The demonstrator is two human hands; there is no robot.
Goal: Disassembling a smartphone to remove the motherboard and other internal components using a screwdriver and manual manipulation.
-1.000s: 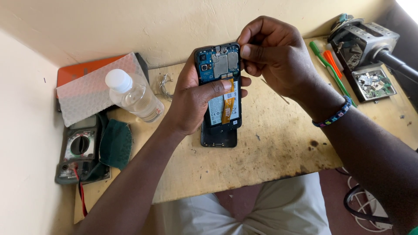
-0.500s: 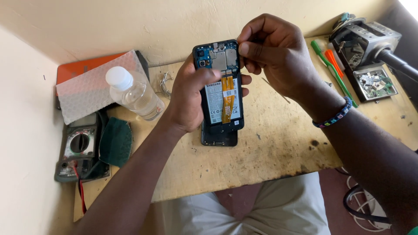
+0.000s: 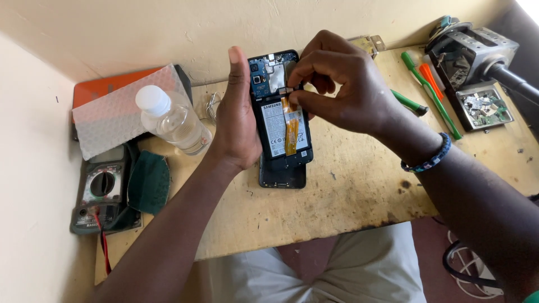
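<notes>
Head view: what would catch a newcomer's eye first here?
An opened phone with its back off, battery and orange ribbon cable showing, is held upright at centre by the left hand, while the right hand pinches at its upper part. Left of them a clear plastic bottle lies on the worn wooden table.

A clear plastic bottle with a white cap [image 3: 173,122] lies on the scratched wooden counter [image 3: 348,193]. Beside it are a grey dial meter [image 3: 101,191] and a dark green cloth [image 3: 149,182]. 2 green-handled tools [image 3: 429,92] lie near a grey metal machine [image 3: 469,53].
</notes>
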